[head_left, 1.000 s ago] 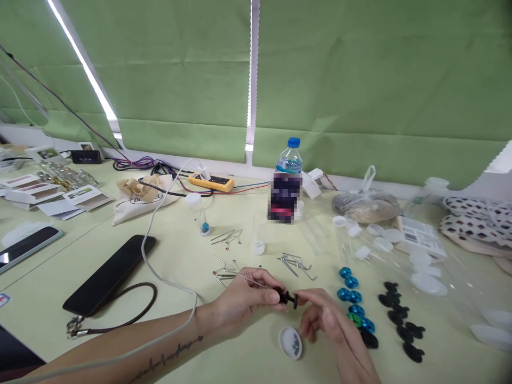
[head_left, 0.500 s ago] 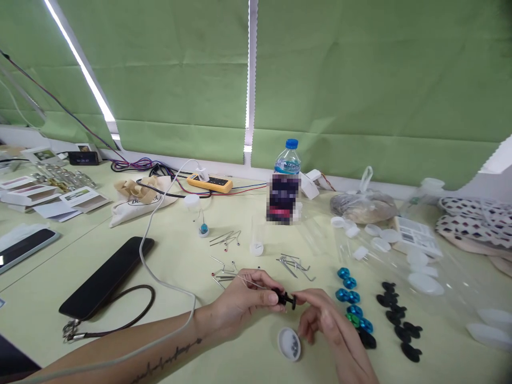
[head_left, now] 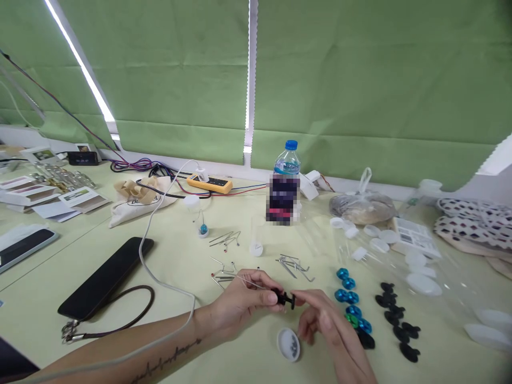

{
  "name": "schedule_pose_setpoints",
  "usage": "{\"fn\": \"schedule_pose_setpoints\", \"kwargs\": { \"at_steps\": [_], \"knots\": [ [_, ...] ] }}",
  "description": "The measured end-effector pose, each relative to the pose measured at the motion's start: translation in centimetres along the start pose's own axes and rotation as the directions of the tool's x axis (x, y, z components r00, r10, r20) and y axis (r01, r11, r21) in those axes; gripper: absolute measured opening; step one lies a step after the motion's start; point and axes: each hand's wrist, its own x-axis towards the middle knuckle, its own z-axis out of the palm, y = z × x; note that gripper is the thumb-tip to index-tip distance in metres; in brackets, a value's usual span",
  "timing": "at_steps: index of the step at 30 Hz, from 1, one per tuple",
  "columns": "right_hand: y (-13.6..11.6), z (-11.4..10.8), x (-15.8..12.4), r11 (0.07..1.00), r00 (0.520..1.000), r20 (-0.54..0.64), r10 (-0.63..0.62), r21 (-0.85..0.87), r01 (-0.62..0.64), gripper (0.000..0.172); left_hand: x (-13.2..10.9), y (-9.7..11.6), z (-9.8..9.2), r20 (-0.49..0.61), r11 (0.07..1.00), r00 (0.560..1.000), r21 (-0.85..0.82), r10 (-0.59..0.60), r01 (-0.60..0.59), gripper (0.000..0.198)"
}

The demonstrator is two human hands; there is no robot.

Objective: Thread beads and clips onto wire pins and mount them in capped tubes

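Note:
My left hand (head_left: 250, 298) pinches a small black part (head_left: 285, 298) between thumb and fingers. A thin metal rod runs back from it under my fingers, and its T-shaped end points right. The index fingertip of my right hand (head_left: 326, 320) is at that end, whether touching I cannot tell; its other fingers are loosely curled and hold nothing. Just below lies a round white cap (head_left: 288, 344) with small dark bits in it. Bent metal rods (head_left: 295, 265) lie beyond my hands. To the right are several shiny blue knobs (head_left: 353, 311) and black butterfly-shaped pieces (head_left: 394, 314).
A long black case (head_left: 106, 277) with a strap lies left, and a white cable (head_left: 168, 282) crosses my left forearm. A water bottle (head_left: 287, 160), a yellow power strip (head_left: 210, 184) and a plastic bag (head_left: 362, 205) stand or lie toward the back. Clear tubes and white caps (head_left: 424, 284) lie right.
Almost nothing differs. The view has shifted very slightly, and both hands keep their places at the black part.

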Motion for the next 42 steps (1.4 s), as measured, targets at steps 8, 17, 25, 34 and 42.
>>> {"fn": "schedule_pose_setpoints", "kwargs": {
  "at_steps": [8, 17, 25, 34, 42],
  "knots": [
    [0.09, -0.05, -0.05, 1.000, 1.000, -0.004, -0.016, -0.010, 0.016, 0.039, -0.08, 0.12, 0.11, -0.016, 1.000, 1.000, 0.002, -0.011, 0.011, 0.020],
    [-0.23, -0.15, 0.12, 1.000, 1.000, 0.027, -0.004, -0.004, 0.005, 0.044, -0.10, 0.04, 0.01, -0.010, 1.000, 1.000, 0.007, -0.011, 0.011, 0.019],
    [0.13, -0.26, 0.08, 1.000, 0.999, 0.040, 0.015, 0.020, -0.016, 0.044, -0.17, 0.23, 0.30, -0.017, 1.000, 1.000, 0.004, -0.018, 0.018, 0.019],
    [0.58, -0.41, 0.18, 0.999, 0.998, 0.064, 0.030, 0.021, -0.031, 0.052, -0.13, -0.02, -0.02, -0.015, 1.000, 1.000, 0.010, -0.012, 0.012, 0.019],
    [0.55, -0.18, 0.17, 0.999, 1.000, 0.020, 0.018, 0.041, -0.019, 0.048, -0.18, 0.10, 0.12, -0.024, 1.000, 1.000, 0.018, -0.011, 0.011, 0.020]
  ]
}}
